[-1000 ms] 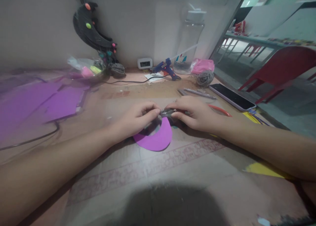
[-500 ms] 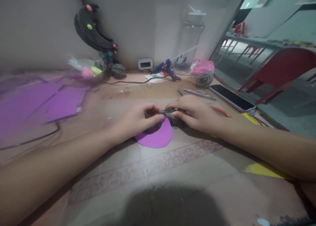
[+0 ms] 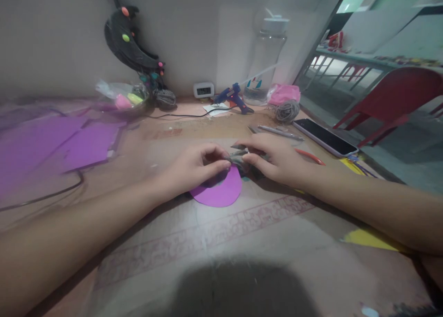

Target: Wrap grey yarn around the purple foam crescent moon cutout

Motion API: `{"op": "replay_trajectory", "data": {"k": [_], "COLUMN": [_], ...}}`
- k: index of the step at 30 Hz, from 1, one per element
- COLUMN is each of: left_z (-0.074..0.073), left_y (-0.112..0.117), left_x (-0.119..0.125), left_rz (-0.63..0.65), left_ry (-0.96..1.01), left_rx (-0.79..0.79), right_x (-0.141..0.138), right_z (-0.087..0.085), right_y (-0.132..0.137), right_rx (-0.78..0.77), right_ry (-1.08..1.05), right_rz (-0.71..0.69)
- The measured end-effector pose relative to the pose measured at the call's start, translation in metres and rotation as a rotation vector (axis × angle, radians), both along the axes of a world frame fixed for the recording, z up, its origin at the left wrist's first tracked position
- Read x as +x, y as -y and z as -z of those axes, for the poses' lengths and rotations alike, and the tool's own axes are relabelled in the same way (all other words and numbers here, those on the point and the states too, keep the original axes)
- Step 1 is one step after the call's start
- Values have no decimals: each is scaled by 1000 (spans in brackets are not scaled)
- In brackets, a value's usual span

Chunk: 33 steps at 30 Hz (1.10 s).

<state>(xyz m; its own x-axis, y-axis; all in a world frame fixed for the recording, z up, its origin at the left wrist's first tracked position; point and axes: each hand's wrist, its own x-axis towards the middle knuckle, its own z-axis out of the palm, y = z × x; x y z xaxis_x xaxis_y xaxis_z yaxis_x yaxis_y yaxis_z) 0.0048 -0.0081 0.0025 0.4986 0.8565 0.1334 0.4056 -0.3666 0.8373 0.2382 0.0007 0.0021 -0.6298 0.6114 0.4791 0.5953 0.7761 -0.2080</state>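
Note:
My left hand [image 3: 202, 167] is closed, its thumb and forefinger pinched at the top edge of a purple rounded flat piece [image 3: 221, 192]. The piece lies low over the tabletop, partly covered by that hand. My right hand [image 3: 268, 155] is bent around a small dark grey item [image 3: 238, 161], which reaches across to the left fingertips. What exactly this item is I cannot make out, since the fingers hide much of it. A dark pointed tip shows under the right forefinger.
Behind the hands are a blue glue gun [image 3: 233, 98], a small clock [image 3: 204, 90], a clear bottle [image 3: 266, 58] and a bowl [image 3: 128, 107]. A phone [image 3: 325, 137] and a pen [image 3: 280, 132] lie at right. Purple sheets [image 3: 90, 141] and a black cable [image 3: 44, 197] are left.
My right forefinger has lifted a little away from the thumb, showing more of the dark grey item. My left hand and the purple piece have stayed nearly in place.

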Motion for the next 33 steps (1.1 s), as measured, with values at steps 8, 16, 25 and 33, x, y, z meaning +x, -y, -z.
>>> {"op": "replay_trajectory", "data": {"k": [8,16,25,33], "left_z": [5,5,-1,-3], "left_y": [-2,0,2,3], "left_x": [-1,1,2,2], "left_rz": [25,24,-24,-28], "left_ry": [136,187,115,34], "left_rx": [-165,-215,-143,-53], "right_x": [0,1,2,3], "right_z": [3,1,-1,-2], "right_y": [-2,-4,-3,-3], "right_rx": [-21,21,7,-26], "right_ry": [-9,28,73,77], "right_rz": [1,-50,-73,-55]}}
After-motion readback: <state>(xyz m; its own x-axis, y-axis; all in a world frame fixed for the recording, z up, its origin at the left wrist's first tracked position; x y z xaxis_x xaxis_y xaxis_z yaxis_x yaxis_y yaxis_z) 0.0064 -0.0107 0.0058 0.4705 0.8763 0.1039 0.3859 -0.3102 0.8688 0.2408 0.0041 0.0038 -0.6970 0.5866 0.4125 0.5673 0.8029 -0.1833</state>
